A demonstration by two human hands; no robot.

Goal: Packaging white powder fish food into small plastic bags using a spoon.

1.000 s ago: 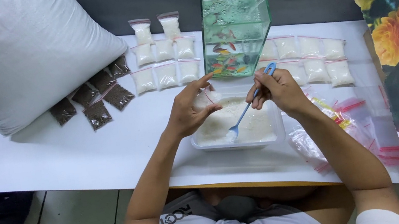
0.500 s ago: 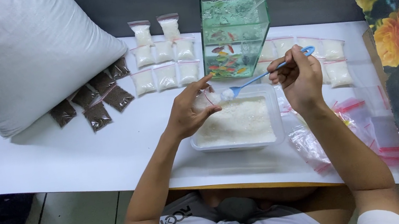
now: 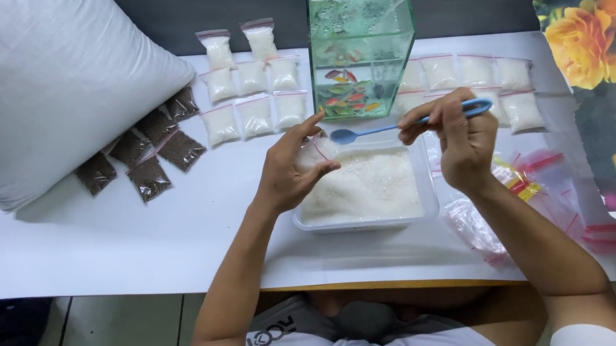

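**Spoon at the bag mouth**

My left hand (image 3: 287,172) pinches a small clear bag (image 3: 318,149) between thumb and fingers, holding it over the tub's (image 3: 425,180) far left corner. My right hand (image 3: 459,138) is closed around the handle of a blue spoon (image 3: 398,124), held level with its bowl just beside the bag's mouth. The tub, full of white grains, sits on a white table (image 3: 91,246), in front of a glass tank (image 3: 360,39). Filled bags (image 3: 250,84) lie in rows beyond. A big white sack (image 3: 26,85) rests to the left; tiled floor below.
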